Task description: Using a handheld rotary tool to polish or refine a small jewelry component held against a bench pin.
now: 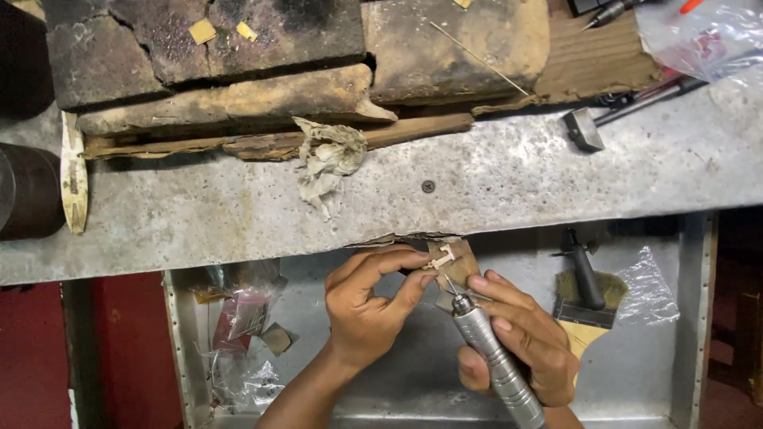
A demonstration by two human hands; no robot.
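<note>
Now we pinch the tiny metal piece (439,257) between thumb and fingertips of our left hand (367,306), braced on the wooden bench peg (458,264) at the bench edge. It looks light, thin and bendable, so edge-holding suits it. Our right hand (520,338) clasps the silver rotary handpiece (494,361), tip just beside it.

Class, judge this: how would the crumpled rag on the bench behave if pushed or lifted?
The crumpled rag looks thin and creased, so it is probably floppy and light. Its ragged folds suggest it would drag or flatten on the metal bench rather than roll.
</note>
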